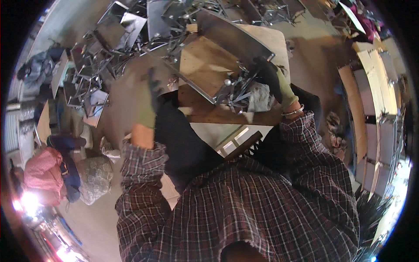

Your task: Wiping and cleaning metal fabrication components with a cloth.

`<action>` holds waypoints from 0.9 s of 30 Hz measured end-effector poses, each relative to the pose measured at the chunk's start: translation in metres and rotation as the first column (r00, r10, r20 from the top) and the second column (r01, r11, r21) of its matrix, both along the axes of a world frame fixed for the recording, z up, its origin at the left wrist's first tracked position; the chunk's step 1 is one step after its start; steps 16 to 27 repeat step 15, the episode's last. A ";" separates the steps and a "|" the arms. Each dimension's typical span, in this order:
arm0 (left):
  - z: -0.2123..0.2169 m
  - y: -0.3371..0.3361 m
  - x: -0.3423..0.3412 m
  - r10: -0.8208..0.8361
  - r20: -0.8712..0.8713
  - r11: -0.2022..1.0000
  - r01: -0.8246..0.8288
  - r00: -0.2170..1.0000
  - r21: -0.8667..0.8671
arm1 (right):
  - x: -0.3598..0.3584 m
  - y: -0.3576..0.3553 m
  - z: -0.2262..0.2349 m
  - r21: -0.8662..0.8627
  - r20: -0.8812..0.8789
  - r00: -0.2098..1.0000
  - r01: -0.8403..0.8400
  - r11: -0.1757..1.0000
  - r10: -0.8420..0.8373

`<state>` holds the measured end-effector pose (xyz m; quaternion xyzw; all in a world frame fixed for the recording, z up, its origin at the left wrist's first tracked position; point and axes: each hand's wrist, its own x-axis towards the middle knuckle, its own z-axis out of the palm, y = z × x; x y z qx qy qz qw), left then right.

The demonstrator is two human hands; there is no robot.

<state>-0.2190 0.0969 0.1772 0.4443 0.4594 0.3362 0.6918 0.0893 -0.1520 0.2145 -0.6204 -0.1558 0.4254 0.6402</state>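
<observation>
At the far left, a pink bundle [41, 177] lies on the floor with a grey stone [94, 178] just beside it, and dark cloth sits between the 2. Above them a pile of bent metal frames and flat plates [94, 65] spreads across the ground, too tangled to count.

The left hand [148, 102], in a green and dark glove, is raised over the bare ground near that pile. It is blurred, so whether its fingers are wide or closed on anything cannot be told. Its plaid sleeve [139, 174] comes up from the lower edge.

In the middle stands a low wooden surface [205, 111], with the person's dark trouser leg [183, 144] pressed against its near edge. A long grey metal sheet [231, 37] rests tilted on a pale board [198, 65] that lies over the surface. At the sheet's lower end lies a heap of thin metal strips [238, 94], with 1 small shiny ball [227, 81] among them and a crumpled pale bag [260, 97] just beside them.

The right hand [270, 78], also gloved, reaches down onto the strips at the sheet's edge; its fingers are curled narrow around some of them, though the exact grip is hidden by the glove. 1 metal bangle [293, 112] circles that wrist.

At the right, a row of grey panels [371, 109] lies on brown boards.
</observation>
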 end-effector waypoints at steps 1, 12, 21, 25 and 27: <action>0.038 -0.008 0.030 0.090 -0.098 0.996 -0.090 0.991 0.001 | 0.015 -0.023 -0.001 -0.053 0.015 0.998 0.053 0.997 -0.053; 0.005 0.160 0.066 -0.407 -0.139 0.904 0.420 0.903 0.083 | 0.006 -0.065 -0.077 -0.319 0.942 0.194 0.252 0.914 0.275; 0.005 0.252 -0.033 -0.362 -0.244 0.930 0.368 0.900 -0.022 | -0.018 -0.017 -0.078 -0.277 0.922 0.300 0.068 0.959 0.245; 0.005 0.252 -0.033 -0.362 -0.244 0.930 0.368 0.900 -0.022 | -0.018 -0.017 -0.078 -0.277 0.922 0.300 0.068 0.959 0.245; 0.005 0.252 -0.033 -0.362 -0.244 0.930 0.368 0.900 -0.022 | -0.018 -0.017 -0.078 -0.277 0.922 0.300 0.068 0.959 0.245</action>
